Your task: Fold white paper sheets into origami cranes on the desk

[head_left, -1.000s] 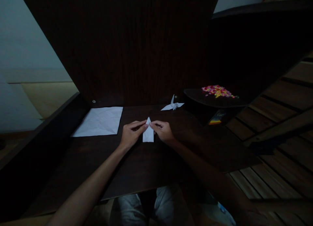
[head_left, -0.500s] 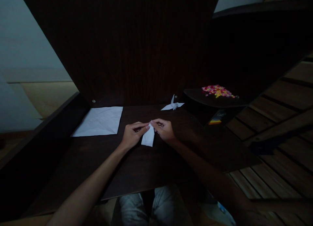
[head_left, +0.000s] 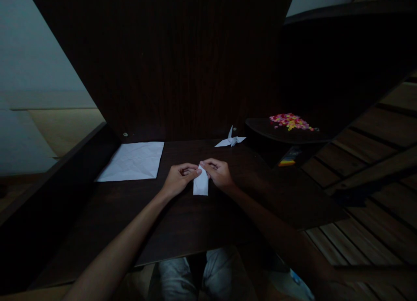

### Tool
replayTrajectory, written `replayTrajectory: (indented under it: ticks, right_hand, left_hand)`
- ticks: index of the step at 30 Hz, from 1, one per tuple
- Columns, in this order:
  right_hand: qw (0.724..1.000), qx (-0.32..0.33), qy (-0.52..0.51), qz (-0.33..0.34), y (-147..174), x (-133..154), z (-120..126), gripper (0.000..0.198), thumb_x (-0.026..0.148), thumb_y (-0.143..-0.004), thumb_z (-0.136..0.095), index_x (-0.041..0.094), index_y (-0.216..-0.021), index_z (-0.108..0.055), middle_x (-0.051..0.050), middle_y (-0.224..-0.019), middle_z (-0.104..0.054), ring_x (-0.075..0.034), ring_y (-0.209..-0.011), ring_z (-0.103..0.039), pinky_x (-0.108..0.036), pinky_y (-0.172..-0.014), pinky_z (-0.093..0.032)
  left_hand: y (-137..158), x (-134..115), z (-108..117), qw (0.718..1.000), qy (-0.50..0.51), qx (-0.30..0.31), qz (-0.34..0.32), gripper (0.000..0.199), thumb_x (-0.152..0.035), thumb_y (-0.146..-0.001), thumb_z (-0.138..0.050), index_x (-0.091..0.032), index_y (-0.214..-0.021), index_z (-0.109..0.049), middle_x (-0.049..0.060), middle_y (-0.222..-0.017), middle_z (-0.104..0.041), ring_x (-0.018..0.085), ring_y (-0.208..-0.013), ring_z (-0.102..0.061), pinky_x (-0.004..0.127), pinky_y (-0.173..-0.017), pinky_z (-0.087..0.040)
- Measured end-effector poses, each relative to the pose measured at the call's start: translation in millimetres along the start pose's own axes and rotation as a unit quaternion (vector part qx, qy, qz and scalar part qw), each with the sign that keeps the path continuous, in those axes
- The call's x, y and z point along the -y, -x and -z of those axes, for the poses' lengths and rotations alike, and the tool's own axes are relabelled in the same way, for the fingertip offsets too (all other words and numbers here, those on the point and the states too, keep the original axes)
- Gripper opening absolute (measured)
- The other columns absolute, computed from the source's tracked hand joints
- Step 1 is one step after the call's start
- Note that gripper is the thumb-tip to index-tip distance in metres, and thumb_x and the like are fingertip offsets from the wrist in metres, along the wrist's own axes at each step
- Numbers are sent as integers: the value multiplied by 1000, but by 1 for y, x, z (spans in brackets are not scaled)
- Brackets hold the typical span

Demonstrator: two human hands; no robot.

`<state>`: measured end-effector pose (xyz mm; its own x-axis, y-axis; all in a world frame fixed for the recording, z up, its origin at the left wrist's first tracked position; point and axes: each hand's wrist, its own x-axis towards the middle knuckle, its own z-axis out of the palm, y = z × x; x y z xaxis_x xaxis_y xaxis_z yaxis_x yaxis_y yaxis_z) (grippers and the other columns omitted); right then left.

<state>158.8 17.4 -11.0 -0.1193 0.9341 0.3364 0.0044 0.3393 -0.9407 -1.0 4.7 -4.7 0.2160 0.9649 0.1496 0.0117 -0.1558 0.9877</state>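
Note:
Between both hands is a small folded piece of white paper [head_left: 201, 184], narrowing toward its far end, its straight edge facing me. My left hand [head_left: 180, 177] pinches the far left part of it, thumb on top. My right hand [head_left: 219, 172] grips the far tip from the other side, thumb also on top and the fingers curled behind. The fingertips partly hide the paper's tip. Beyond my right hand a white paper crane [head_left: 231, 141] stands on the dark tabletop [head_left: 182, 231].
A flat, creased white sheet [head_left: 133, 161] lies at the left, by the raised side board [head_left: 65, 166]. On a low corner shelf [head_left: 276, 133] at the right sits a pile of small colourful pieces [head_left: 291, 121]. A dark upright panel [head_left: 182, 66] closes off the back.
The folded paper has turned slightly, its near end swinging to the right. My left thumb has shifted a little to the right over it; the right hand has hardly moved.

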Motion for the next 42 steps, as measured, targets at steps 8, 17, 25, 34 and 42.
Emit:
replayTrajectory:
  ticks: [8,17,25,34,42]
  right_hand:
    - [1000,6,2,25,0,0,-3,29,45,-71,-69,20,-85,-71,-2,-73,-65,-14,-64,-57,-25,-56,-44]
    - [1000,15,-8,1,-1,-4,0,23,41,-70,-70,18,-73,-68,-3,-70,-67,-16,-65,-60,-27,-58,-47]
    - [1000,21,-8,-9,1,0,-1,23,41,-71,-69,18,-72,-66,-1,-65,-63,-14,-58,-57,-25,-52,-44]
    - [999,44,-29,-12,1,1,-3,24,40,-72,-69,17,-74,-64,0,-66,-63,-12,-60,-57,-24,-55,-45]
    - [998,29,-43,-35,-2,-8,-4,25,38,-68,-72,17,-80,-65,-1,-69,-64,-13,-61,-60,-23,-51,-49]
  left_hand:
    - [0,-4,3,998,-41,-38,-28,32,-44,-65,-75,-16,-81,-74,4,-74,-71,17,-66,-61,26,-63,-46]
    - [-4,-1,7,994,-7,-103,-31,28,-44,-66,-75,-17,-76,-72,2,-73,-70,16,-67,-60,26,-65,-46]
    - [-1,-7,3,996,7,-84,-16,32,-44,-65,-76,-16,-81,-72,4,-76,-71,18,-70,-63,28,-67,-49]
    - [-2,-5,5,996,18,-85,-10,30,-42,-59,-80,-15,-70,-71,2,-68,-68,15,-62,-60,26,-61,-46]
    - [-6,-2,7,978,92,-183,-35,33,-43,-64,-76,-16,-54,-61,-3,-56,-54,9,-55,-45,21,-56,-36]
